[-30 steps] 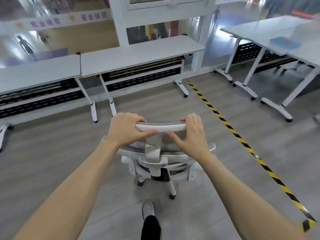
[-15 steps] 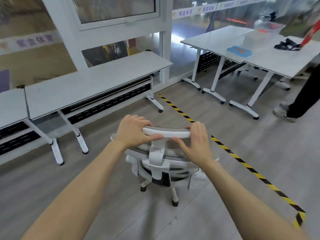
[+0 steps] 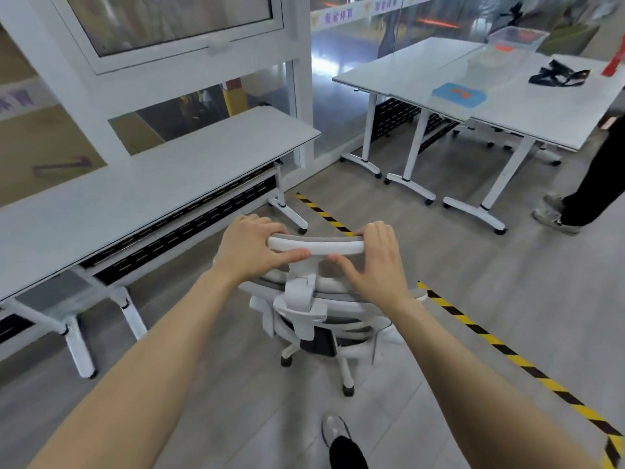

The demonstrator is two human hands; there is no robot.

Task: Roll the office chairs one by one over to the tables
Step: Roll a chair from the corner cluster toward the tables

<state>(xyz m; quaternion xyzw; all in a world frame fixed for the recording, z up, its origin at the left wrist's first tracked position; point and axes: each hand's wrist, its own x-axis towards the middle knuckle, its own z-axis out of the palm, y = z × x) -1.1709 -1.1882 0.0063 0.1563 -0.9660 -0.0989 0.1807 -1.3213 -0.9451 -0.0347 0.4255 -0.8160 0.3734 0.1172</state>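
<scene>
Two hands hold the headrest of a white office chair in the middle of the frame. The left hand grips the headrest's left end, fingers curled over the top and thumb pressed along its near face. The right hand grips the right end the same way, with its thumb pointing inward below the bar. The chair stands on the grey floor directly ahead of the person, its wheeled base below the hands. A long white tabletop runs across the left of the frame, just beside the chair. A striped yellow and black tape line crosses the floor under the chair toward the lower right. More white tabletops stand in the upper right, well apart from the chair, carrying a blue lid, a clear bin and a black strap. Another person's legs show at the right edge.
</scene>
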